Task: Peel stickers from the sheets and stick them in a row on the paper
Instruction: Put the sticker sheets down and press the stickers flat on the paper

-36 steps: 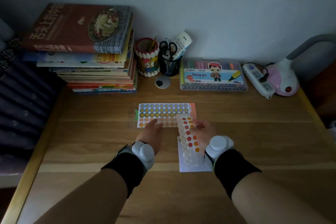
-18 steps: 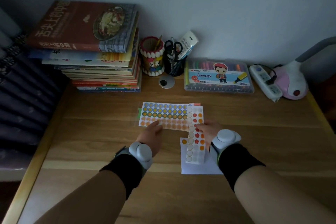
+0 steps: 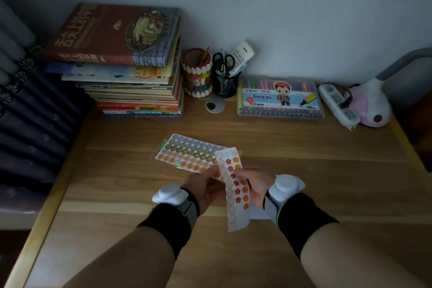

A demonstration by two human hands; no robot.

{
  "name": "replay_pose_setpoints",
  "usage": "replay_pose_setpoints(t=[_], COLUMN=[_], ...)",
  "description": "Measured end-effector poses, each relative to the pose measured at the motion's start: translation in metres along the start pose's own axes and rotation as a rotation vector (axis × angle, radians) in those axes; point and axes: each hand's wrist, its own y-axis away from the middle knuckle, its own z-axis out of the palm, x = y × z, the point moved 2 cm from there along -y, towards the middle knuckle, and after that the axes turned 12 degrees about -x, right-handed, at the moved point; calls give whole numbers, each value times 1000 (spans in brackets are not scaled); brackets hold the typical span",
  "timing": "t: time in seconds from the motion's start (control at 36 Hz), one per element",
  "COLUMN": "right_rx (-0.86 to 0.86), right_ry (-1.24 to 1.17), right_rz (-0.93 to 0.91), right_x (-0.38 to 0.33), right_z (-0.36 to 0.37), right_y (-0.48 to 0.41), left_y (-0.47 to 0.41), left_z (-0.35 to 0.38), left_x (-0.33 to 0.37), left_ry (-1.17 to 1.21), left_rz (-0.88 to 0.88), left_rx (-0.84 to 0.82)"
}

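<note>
Orange dots and red stars run down the narrow sticker strip [image 3: 233,192], held tilted above the wooden desk [image 3: 304,159]. The right hand [image 3: 254,184] pinches its right edge and the left hand [image 3: 205,189] its left. Just behind it, the wide sticker sheet [image 3: 187,154] lies flat. White paper [image 3: 257,214] peeks from under the right wrist. At the wall, a marker box [image 3: 280,98] reads "M&G", "bong.gu", "36".

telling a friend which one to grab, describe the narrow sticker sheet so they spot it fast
At the middle of the wooden desk, the right hand holds up the narrow sticker sheet, the left hand at its edge. Unlike the wide sheet behind it, it has red stars and emptied circles.
</note>
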Motion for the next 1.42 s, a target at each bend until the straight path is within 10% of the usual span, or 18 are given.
replay_pose_setpoints(t=[0.36, 1.42], right_rx=[204, 56], right_ry=[238, 346], right_rz=[-139, -145], right_x=[3, -1], right_z=[-27, -8], right_y=[18, 22], left_y=[3, -11], left_z=[-23, -22], left_x=[4, 6], left_ry=[165, 200], left_rz=[32, 24], left_rx=[80, 94])
